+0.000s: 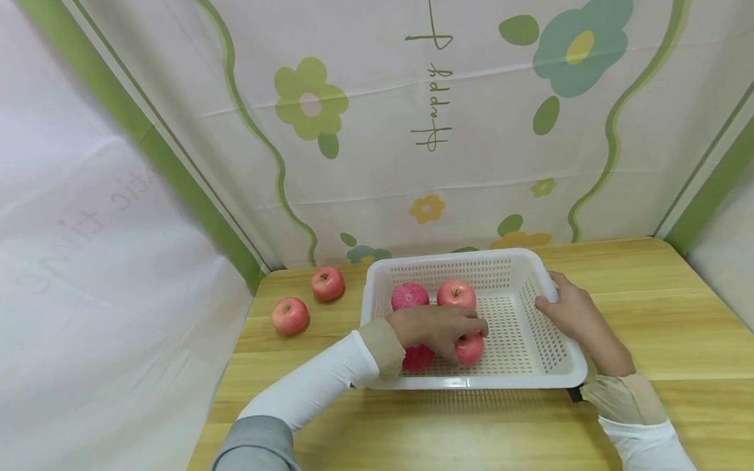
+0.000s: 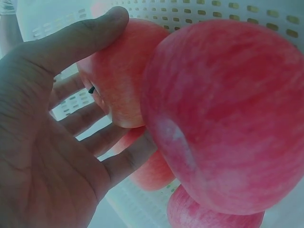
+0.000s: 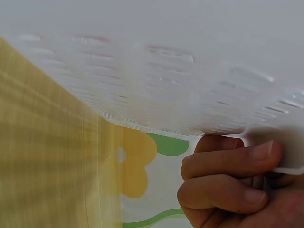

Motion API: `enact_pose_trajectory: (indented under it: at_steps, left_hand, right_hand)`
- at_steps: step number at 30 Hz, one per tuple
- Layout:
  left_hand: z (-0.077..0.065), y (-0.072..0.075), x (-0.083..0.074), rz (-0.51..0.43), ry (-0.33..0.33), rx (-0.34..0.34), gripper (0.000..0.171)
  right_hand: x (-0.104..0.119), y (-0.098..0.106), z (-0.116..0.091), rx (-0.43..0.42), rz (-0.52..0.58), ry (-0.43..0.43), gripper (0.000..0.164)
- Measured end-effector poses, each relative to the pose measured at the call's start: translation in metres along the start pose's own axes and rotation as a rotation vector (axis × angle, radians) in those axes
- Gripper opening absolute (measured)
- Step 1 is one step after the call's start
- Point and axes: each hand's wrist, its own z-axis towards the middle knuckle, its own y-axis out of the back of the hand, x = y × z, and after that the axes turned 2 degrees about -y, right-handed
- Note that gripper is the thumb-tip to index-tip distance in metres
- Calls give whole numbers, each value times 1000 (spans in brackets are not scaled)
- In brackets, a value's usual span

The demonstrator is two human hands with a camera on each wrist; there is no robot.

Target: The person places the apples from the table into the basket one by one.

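A white slotted plastic basket [image 1: 468, 382] stands on the wooden table with several red apples inside. My left hand [image 1: 436, 328] reaches into it and holds the front right apple [image 1: 470, 349]. In the left wrist view, the thumb lies over this apple [image 2: 126, 71] and the fingers pass round its stem side. A larger-looking apple [image 2: 223, 114] fills the right of that view. Behind my left hand sit a pink-red apple [image 1: 409, 296] and a paler apple [image 1: 457, 295]; another apple [image 1: 418, 358] is partly hidden under the wrist. My right hand [image 1: 573, 314] grips the basket's right rim, fingers curled outside it.
Two more apples, one nearer [image 1: 290, 315] and one farther back [image 1: 327, 283], lie on the table [image 1: 464, 437] left of the basket. A white curtain [image 1: 373, 157] with flowers hangs behind the table's back edge, and white cloth [image 1: 96, 243] hangs on the left.
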Motion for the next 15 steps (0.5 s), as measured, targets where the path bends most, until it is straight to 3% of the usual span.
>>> enact_pose_trajectory:
  at_steps: [15]
  left_hand:
    - [-2,0,1,-32,-35,-6,53]
  right_hand:
    - [-1,0,0,1,5,2,76]
